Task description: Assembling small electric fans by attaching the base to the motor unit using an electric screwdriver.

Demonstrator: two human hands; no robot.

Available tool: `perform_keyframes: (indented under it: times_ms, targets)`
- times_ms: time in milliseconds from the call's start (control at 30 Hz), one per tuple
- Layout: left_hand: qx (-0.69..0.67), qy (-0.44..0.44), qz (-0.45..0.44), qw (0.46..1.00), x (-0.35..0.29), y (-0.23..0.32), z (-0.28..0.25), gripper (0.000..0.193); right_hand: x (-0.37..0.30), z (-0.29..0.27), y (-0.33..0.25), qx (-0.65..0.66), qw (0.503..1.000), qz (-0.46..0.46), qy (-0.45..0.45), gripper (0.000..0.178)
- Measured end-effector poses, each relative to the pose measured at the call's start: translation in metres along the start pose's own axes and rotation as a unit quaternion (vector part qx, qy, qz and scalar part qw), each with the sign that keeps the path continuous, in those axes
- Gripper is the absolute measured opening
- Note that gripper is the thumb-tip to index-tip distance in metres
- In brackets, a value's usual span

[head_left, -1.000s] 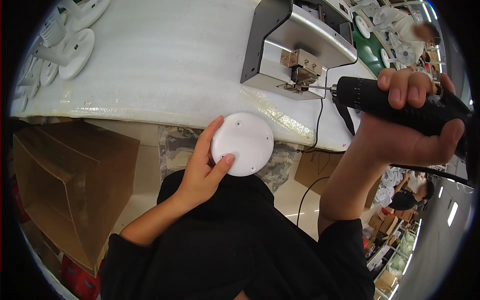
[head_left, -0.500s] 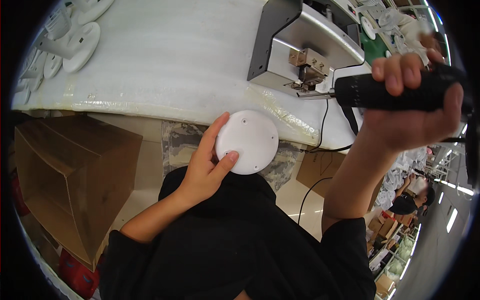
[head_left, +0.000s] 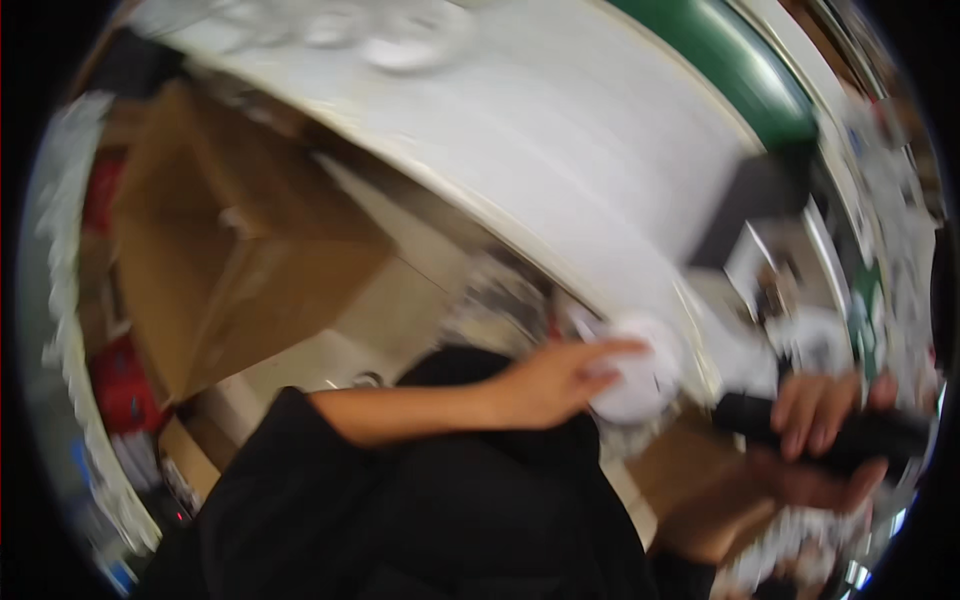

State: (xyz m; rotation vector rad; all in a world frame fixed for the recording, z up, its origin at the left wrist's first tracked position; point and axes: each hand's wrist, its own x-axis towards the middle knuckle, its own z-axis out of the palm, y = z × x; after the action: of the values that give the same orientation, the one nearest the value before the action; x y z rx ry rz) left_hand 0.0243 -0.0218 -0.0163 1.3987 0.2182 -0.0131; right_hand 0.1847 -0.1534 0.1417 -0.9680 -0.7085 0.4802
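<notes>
My left hand holds a round white plastic base at the table's front edge, its fingers reaching over the top of the disc. My right hand is wrapped round a black power screwdriver, held to the right of the disc and pointing toward it. Blur hides the screwdriver's tip, so I cannot tell whether it touches the disc. Beyond my right hand stands a grey and black metal screw feeder on the white-covered table.
An open cardboard box stands left of me, below the table edge. Several white round-based parts lie at the table's far left. A green strip runs along the back. Another carton is below the table on the right.
My view has swung, so the scene appears turned and blurred. My right hand has brought the screwdriver away from the feeder and closer to the white base. My left hand keeps its hold.
</notes>
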Motion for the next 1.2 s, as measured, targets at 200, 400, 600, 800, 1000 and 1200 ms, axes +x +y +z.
perform_keyframes:
  times_ms: [200, 400, 600, 800, 1000, 1200]
  targets:
    - [-0.038, -0.054, 0.021, 0.998, 0.014, 0.007, 0.012, 0.031, -0.004, -0.019, 0.011, 0.054, 0.996, -0.025, -0.063, 0.049]
    - [-0.035, -0.077, 0.016, 0.996, 0.014, -0.018, 0.013, 0.026, -0.01, -0.029, 0.04, 0.126, 0.981, -0.029, -0.147, 0.049]
    - [-0.051, -0.084, -0.011, 0.995, 0.009, -0.003, 0.015, 0.024, -0.01, -0.033, 0.04, 0.131, 0.977, -0.056, -0.158, 0.049]
    - [-0.044, -0.056, 0.005, 0.997, 0.011, -0.011, 0.015, 0.021, -0.022, -0.013, 0.043, 0.095, 0.991, -0.076, -0.063, 0.046]
    - [-0.019, -0.029, 0.031, 0.999, 0.008, -0.008, 0.013, 0.02, -0.028, 0.004, 0.052, 0.039, 0.993, -0.109, 0.025, 0.042]
    - [-0.047, -0.023, 0.003, 0.999, 0.005, -0.003, 0.012, 0.019, -0.03, 0.007, 0.049, 0.005, 0.988, -0.129, 0.081, 0.046]
